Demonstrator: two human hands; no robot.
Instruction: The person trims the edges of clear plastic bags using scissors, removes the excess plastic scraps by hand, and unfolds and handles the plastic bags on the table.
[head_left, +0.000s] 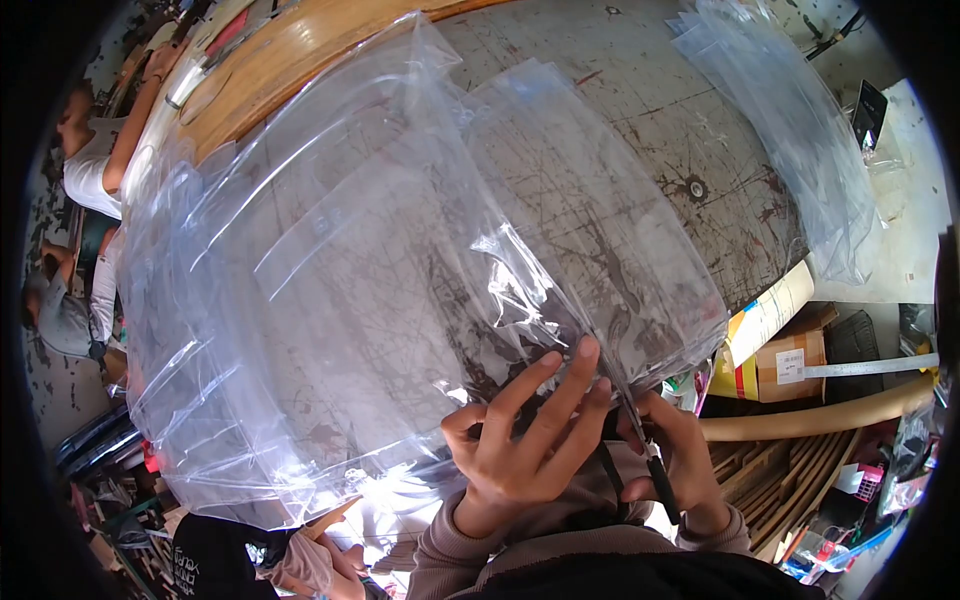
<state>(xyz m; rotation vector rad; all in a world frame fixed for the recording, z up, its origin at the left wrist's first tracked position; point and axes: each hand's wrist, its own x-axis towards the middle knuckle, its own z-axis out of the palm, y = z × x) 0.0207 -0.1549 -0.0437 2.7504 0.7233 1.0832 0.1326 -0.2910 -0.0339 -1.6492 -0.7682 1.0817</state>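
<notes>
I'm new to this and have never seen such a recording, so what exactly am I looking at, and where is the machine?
There is no machine here: a person works with bare hands. The single picture comes from a camera worn on their head, looking forward and down, so their sleeves come in from the bottom edge.

Before them is a scratched grey table, much of it covered by clear plastic sheeting. More plastic sheets lie at the far right. The left hand rests on the near edge of the sheeting, fingers spread. The right hand holds what look like black-handled scissors, their blades pointing away along the plastic.

Off the table, a cardboard box stands at the right; other people are partly visible.
</notes>
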